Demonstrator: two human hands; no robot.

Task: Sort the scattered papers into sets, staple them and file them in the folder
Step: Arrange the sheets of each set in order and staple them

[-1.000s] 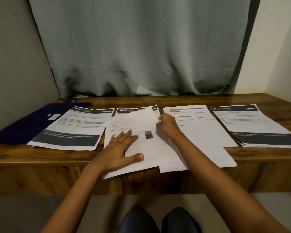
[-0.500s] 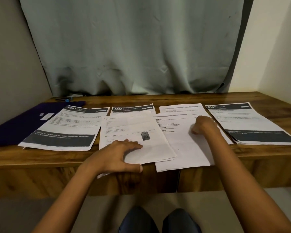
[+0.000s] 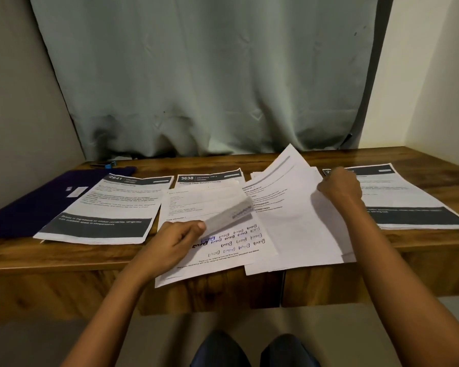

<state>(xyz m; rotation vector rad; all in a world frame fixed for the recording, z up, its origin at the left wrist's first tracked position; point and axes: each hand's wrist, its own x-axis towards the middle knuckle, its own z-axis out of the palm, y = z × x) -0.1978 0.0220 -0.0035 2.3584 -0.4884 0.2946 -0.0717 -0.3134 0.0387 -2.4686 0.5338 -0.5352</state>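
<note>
Sorting looks barely half done: right of the flat purple folder (image 3: 24, 207), the left hand (image 3: 175, 242) pinches a sheet (image 3: 228, 211) off the middle pile (image 3: 223, 251), the right hand (image 3: 339, 188) grips lifted pages (image 3: 289, 181) farther right, and nothing seems stapled.

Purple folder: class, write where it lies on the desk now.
Head view: the purple folder lies flat at the left end of the desk, its right edge under the sheet headed 2641.

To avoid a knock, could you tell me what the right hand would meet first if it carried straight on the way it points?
The right hand grips a raised sheet; beyond that, probably the curtain behind the desk, though depth is unclear.
</note>
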